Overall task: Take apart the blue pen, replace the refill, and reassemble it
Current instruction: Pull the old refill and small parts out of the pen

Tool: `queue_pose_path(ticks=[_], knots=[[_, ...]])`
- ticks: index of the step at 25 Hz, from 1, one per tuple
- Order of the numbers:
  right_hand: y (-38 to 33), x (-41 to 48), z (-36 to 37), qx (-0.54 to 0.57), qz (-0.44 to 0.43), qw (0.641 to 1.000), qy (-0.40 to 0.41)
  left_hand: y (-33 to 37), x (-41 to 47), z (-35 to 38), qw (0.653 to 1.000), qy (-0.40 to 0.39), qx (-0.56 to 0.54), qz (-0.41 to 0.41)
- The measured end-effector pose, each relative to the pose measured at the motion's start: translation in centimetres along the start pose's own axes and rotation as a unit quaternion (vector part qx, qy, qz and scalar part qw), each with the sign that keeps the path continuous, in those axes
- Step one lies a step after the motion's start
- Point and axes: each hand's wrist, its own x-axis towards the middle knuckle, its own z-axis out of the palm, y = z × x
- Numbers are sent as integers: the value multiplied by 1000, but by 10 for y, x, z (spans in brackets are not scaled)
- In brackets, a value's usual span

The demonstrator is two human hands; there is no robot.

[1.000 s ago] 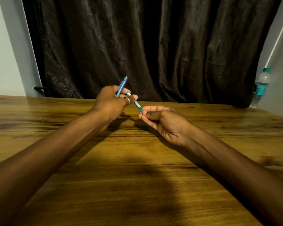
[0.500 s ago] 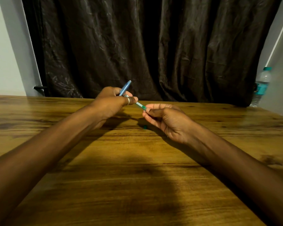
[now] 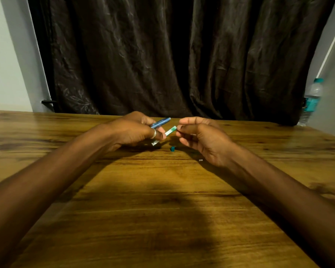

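Note:
My left hand (image 3: 135, 129) holds two thin parts above the wooden table (image 3: 162, 209). One is the blue pen barrel (image 3: 161, 122), pointing up and right from between the fingers. The other is a clear refill (image 3: 169, 131) with a green end, pinched lower by the ringed finger. Its other end shows below the hand. My right hand (image 3: 199, 136) sits just right of the refill's green end, thumb and forefinger pinched together at that tip. Whether they grip it I cannot tell. A small teal pen piece (image 3: 172, 148) lies on the table below the hands. A tiny pale bit (image 3: 200, 160) lies by my right wrist.
A dark curtain (image 3: 172, 55) hangs right behind the table's far edge. A plastic water bottle (image 3: 310, 101) with a teal label stands at the far right corner. Pale walls show on both sides.
My left hand has dropped and tipped the blue barrel from steep to nearly level. The refill now slopes up toward my right hand, which has moved up to its green end.

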Motion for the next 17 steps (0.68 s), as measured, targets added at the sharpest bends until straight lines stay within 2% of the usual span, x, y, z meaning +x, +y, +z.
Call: queue_pose_path(ticks=[5,9,17], knots=[[-4,0,-3,-61,-29,997,24,-2,3,-4,999,-7,45,-30],[-6,1,-6,-99,-50,993,48,-4,4,-10,998,-2,41,-38],[-12,9,-20,-102,-78,989,79,-9,3,-19,996,-18,59,-63]])
